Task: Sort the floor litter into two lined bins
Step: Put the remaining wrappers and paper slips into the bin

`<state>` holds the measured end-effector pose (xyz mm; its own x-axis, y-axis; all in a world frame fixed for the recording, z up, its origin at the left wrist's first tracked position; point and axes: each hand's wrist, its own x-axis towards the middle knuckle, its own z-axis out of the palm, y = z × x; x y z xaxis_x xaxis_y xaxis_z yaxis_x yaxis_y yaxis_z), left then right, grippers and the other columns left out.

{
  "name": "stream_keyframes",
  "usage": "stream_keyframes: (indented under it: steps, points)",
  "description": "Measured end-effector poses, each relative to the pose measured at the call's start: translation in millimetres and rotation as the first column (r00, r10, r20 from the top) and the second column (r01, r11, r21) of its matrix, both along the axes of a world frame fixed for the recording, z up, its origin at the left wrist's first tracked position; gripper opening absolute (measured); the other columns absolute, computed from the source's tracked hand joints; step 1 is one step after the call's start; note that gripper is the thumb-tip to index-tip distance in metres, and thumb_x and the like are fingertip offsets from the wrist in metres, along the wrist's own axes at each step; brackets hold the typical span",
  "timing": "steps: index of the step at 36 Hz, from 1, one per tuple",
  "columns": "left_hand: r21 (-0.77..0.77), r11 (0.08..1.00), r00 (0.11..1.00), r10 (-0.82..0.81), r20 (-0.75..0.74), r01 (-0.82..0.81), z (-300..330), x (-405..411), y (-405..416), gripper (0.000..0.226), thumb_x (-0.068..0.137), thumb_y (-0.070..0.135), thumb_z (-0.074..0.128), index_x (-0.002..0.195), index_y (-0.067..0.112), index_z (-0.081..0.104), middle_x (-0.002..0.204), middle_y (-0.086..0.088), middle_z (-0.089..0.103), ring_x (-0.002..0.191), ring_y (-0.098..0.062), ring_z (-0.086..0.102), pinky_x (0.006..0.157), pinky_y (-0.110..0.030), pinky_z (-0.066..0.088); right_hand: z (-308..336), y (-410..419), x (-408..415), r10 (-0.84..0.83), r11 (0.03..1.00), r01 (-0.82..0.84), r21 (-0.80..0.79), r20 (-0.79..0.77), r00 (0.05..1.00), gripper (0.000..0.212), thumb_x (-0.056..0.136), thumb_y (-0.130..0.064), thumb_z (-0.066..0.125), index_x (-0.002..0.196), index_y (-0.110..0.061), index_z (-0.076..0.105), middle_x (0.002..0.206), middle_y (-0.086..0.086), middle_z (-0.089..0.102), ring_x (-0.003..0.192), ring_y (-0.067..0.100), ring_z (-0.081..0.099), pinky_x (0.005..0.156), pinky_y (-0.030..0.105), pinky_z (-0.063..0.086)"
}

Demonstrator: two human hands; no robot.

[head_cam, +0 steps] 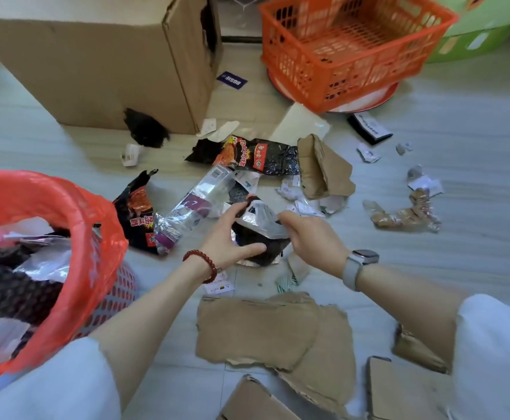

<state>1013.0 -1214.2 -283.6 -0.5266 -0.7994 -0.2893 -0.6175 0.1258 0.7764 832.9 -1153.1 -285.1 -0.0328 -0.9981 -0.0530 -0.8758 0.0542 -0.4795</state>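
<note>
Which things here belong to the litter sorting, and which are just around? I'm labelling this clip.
Job:
left hand and right hand, both holding a foil wrapper
red-lined bin
noodle packet
torn cardboard

Just around:
big cardboard box
orange basket

Home interior, likely — pale tiled floor (459,165), cardboard box (96,65), orange plastic basket (350,47), snack-wrapper litter.

Pale wood-grain floor (474,140) in soft daylight; a tall cardboard box (96,62) stands behind.
</note>
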Motion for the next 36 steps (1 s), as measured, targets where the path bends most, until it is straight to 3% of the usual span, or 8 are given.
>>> stream_keyframes:
  steps: [2,5,12,16,18,21,26,36]
  points:
    - [0.074,0.997,0.994,0.002,-0.113,0.006,10.0,-3.7,5.7,0.085,0.072,0.026,0.077,0.140,0.025,0.026,0.131,0.014,0.031,0.124,-0.001,0.029,0.097,-0.016,0.023,13.8,-1.9,10.5,-0.170,0.985,0.154,0.074,0.360,0.917,0.021,0.096,-0.017,0.041,0.102,-0.016,0.061,0.074,0.002,0.057,0.078,0.028,0.059,0.070,0.050,0.053]
    - [0.070,0.996,0.992,-0.045,-0.117,0.053,15.1,-5.4,12.7,0.081,0.071,0.025,0.079,0.136,0.028,0.031,0.126,0.015,0.033,0.120,-0.001,0.030,0.096,-0.017,0.024,35.3,-3.2,25.0,-0.372,0.923,0.153,0.353,0.721,0.584,0.015,0.095,-0.009,0.046,0.094,-0.006,0.061,0.069,0.001,0.047,0.067,0.013,0.051,0.056,0.026,0.056]
    - [-0.009,0.998,0.994,-0.066,0.087,0.067,10.2,11.0,21.1,0.040,0.082,0.028,0.067,0.119,0.022,0.052,0.106,0.006,0.058,0.102,-0.015,0.054,0.087,-0.029,0.043,42.5,-0.5,29.0,-0.411,0.901,0.108,0.420,0.746,0.525,0.016,0.093,-0.008,0.051,0.097,0.002,0.062,0.076,0.006,0.059,0.071,0.013,0.058,0.071,0.024,0.055]
    - [-0.113,0.994,0.969,0.024,0.248,0.004,4.8,30.8,16.0,0.010,0.089,0.017,0.054,0.098,0.017,0.053,0.097,-0.013,0.061,0.081,-0.022,0.051,0.065,-0.025,0.039,26.8,-0.5,3.6,-0.276,0.937,0.141,0.318,0.431,0.859,0.020,0.093,-0.015,0.048,0.097,-0.004,0.064,0.088,0.010,0.063,0.082,0.021,0.056,0.081,0.037,0.050]
    - [-0.090,0.995,0.967,0.064,0.248,-0.042,3.8,38.9,13.1,0.027,0.088,0.008,0.051,0.114,0.015,0.054,0.111,-0.013,0.056,0.085,-0.021,0.053,0.069,-0.025,0.042,7.6,-1.0,-13.6,-0.178,0.943,0.121,0.311,0.160,0.971,0.030,0.092,-0.020,0.050,0.117,-0.007,0.059,0.115,0.013,0.061,0.105,0.025,0.055,0.091,0.034,0.042]
    - [0.016,0.986,0.966,0.162,0.200,-0.169,-1.8,50.1,11.0,0.048,0.086,-0.005,0.046,0.132,0.011,0.043,0.128,-0.016,0.049,0.092,-0.032,0.064,0.079,-0.043,0.055,-25.6,3.2,-30.2,-0.075,0.902,0.097,0.420,-0.068,0.995,0.069,0.084,-0.045,0.058,0.143,-0.021,0.029,0.150,0.013,0.026,0.138,0.033,0.023,0.111,0.046,0.027]
    - [-0.070,0.986,0.939,0.163,0.301,-0.149,-13.7,60.8,14.6,0.058,0.079,-0.014,0.036,0.120,0.025,0.046,0.116,-0.009,0.057,0.086,-0.030,0.060,0.070,-0.036,0.048,-59.6,12.4,-28.3,-0.019,0.799,0.116,0.590,-0.168,0.986,0.107,0.068,-0.069,0.061,0.145,-0.037,-0.005,0.156,0.008,-0.010,0.142,0.037,-0.004,0.110,0.058,0.016]
    - [-0.110,0.990,0.790,0.133,0.599,-0.084,-35.4,64.2,17.9,0.052,0.086,0.045,0.054,0.135,0.029,0.039,0.135,-0.004,0.043,0.116,-0.026,0.050,0.090,-0.038,0.044,-64.1,17.7,-0.3,0.079,0.902,0.048,0.430,-0.274,0.958,0.048,0.083,-0.027,0.064,0.121,-0.008,0.041,0.127,0.015,0.035,0.114,0.034,0.035,0.085,0.041,0.043]
